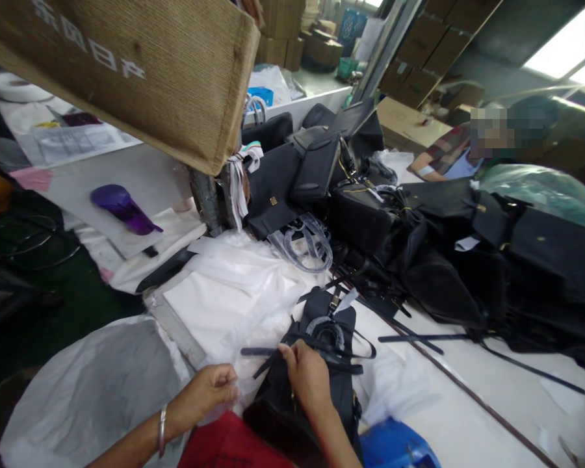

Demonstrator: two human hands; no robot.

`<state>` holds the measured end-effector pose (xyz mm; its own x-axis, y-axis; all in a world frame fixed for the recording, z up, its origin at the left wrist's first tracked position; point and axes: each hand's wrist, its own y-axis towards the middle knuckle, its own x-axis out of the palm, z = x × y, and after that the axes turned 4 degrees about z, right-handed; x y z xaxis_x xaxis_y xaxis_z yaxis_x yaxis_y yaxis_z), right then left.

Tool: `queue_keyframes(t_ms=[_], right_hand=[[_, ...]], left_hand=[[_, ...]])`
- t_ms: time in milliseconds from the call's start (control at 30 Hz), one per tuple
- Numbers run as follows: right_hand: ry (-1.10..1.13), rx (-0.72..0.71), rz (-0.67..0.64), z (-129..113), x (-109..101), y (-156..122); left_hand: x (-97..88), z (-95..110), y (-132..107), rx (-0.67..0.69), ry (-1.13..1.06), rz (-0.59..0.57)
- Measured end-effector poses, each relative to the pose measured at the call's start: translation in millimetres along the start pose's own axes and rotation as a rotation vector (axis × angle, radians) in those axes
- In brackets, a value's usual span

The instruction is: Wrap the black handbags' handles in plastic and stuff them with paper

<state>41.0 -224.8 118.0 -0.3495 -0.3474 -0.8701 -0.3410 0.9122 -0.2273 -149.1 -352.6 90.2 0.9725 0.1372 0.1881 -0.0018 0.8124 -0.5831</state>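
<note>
A black leather-look bag (277, 406) lies in front of me, with buckles, thin straps and a handle wrapped in clear plastic (329, 328). My right hand (307, 377) is over the bag, thumb and forefinger pinched on a thin black strap (260, 351). Just left of the bag, my left hand (209, 393) has its fingers curled together on thin translucent plastic film (246, 387). A bracelet circles that wrist. The lower part of the bag is partly covered by my right forearm.
Many black bags (448, 260) are piled along the table's far side. A large white plastic bag (102, 383) stands at left. White sheets (224, 292) cover the table's left part. A burlap bag (175, 71) hangs close overhead. Another person (448, 153) is at back right.
</note>
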Motion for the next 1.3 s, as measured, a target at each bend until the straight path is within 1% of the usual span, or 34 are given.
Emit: queue_keyframes(t_ms=[100,200,267,367,467,567,600,667,733,800,867,967,1033,1100,1133,1167,1300], right_hand=[[-0.133,0.007,-0.014,4.7,12.6,11.2],[-0.117,0.056,-0.013,6.0,29.1,14.6],[-0.037,0.091,0.000,8.4,36.2,15.1],[0.130,0.114,0.047,14.0,38.9,15.0],[0.409,0.122,0.060,16.6,35.2,12.8],[0.735,0.210,0.006,13.2,27.6,7.1],[0.819,0.237,-0.016,11.1,24.5,4.7],[0.938,0.247,-0.045,7.2,17.9,-0.1],[1.023,0.228,-0.055,4.6,12.4,-4.0],[1.103,0.236,-0.051,3.6,10.1,-6.9],[1.190,0.280,-0.070,2.0,12.2,-9.5],[1.279,0.353,-0.170,-5.7,22.2,-15.0],[1.286,0.343,-0.274,-14.0,29.1,-19.6],[1.262,0.306,-0.342,-21.0,32.0,-23.4],[1.245,0.297,-0.339,-22.9,30.8,-24.6],[1.231,0.297,-0.303,-23.4,27.8,-25.2],[1.248,0.297,-0.040,-15.0,2.5,-25.0]], left_hand=[[-0.9,3.7,0.8,0.021,0.008,0.021],[-2.7,4.7,0.7,0.052,0.041,0.033],[-5.9,2.6,0.1,0.071,0.077,0.046],[-12.4,-3.3,-0.6,0.074,0.124,0.058],[-18.2,-6.9,-0.7,0.110,0.170,0.080],[-20.2,-3.6,0.6,0.188,0.188,0.098],[-19.8,-1.7,1.7,0.200,0.179,0.096],[-17.4,1.5,4.7,0.195,0.145,0.064],[-13.6,2.3,8.5,0.156,0.090,0.000],[-9.2,1.6,11.3,0.089,0.029,-0.054],[-4.7,1.9,11.4,0.045,-0.007,-0.058],[1.2,7.9,6.8,0.079,0.016,-0.025],[4.2,14.2,2.5,0.110,0.048,-0.020],[5.8,19.5,-0.7,0.126,0.062,-0.024],[5.9,20.9,-1.8,0.127,0.060,-0.022],[5.5,21.4,-2.4,0.125,0.053,-0.017],[2.1,14.5,-1.9,0.085,0.004,0.023]])
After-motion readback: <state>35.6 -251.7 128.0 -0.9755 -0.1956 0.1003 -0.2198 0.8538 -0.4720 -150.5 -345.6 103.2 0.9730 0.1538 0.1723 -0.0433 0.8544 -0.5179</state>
